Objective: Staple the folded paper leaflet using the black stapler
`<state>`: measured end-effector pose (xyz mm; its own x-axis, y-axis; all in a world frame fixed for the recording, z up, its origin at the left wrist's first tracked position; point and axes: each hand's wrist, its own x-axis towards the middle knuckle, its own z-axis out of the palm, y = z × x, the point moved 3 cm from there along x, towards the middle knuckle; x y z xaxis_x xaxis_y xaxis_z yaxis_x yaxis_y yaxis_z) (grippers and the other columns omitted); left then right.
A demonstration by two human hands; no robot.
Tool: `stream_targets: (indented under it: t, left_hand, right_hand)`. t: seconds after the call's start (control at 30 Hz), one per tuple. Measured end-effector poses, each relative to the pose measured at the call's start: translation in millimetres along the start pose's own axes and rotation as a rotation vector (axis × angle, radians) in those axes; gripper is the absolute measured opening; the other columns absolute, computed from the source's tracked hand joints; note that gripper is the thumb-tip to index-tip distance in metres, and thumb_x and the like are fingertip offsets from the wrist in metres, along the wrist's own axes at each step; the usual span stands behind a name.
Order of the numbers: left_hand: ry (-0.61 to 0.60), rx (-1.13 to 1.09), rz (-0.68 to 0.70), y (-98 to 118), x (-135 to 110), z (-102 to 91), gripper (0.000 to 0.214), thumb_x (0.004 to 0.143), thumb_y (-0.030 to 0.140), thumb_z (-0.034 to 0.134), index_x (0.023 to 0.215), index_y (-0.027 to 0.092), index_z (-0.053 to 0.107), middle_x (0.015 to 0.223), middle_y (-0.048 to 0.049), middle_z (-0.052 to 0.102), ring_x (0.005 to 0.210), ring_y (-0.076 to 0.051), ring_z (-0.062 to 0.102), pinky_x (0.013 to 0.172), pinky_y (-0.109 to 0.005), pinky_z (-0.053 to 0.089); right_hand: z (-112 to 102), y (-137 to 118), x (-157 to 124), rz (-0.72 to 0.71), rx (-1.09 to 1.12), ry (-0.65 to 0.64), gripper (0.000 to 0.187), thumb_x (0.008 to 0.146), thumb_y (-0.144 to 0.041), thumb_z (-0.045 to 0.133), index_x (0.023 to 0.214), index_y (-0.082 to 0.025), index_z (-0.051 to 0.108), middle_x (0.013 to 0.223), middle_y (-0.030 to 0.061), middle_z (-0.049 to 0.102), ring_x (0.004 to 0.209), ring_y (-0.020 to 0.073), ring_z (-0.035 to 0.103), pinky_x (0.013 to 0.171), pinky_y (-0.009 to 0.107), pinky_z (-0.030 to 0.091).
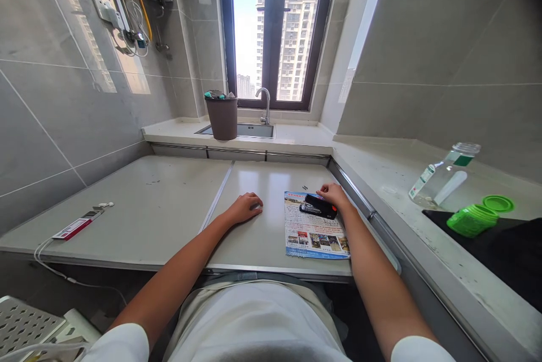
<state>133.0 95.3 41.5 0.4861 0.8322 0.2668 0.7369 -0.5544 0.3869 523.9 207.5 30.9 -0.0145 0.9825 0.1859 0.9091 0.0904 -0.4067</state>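
My left hand (247,208) rests on the pale table with its fingers curled in; what they hold, if anything, is too small to make out. On the right, my right hand (335,195) is closed around the rear end of a black stapler (320,207) with a red mark on its side. The stapler lies over the upper part of a printed paper booklet (317,243) with rows of small pictures. Just beyond the booklet's top edge are small staple-like pieces (305,187).
A pink-and-white box (73,229) and white cable lie on the table's left. Behind stand a brown bin (222,119) and a sink with a faucet (266,105). The right counter bears a clear bottle (444,175) and an open green container (472,221).
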Motion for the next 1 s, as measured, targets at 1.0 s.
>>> stream_targets:
  t: [1.0]
  left_hand:
    - [0.004, 0.014, -0.001, 0.6, 0.5, 0.2, 0.022, 0.092, 0.037, 0.065, 0.107, 0.026, 0.076, 0.119, -0.0071, 0.07, 0.109, -0.026, 0.064, 0.099, -0.04, 0.048]
  right_hand:
    - [2.4, -13.8, -1.5, -0.214, 0.111, -0.026, 0.008, 0.072, -0.023, 0.076, 0.078, -0.018, 0.074, 0.08, 0.0036, 0.073, 0.074, 0.0174, 0.066, 0.07, 0.025, 0.046]
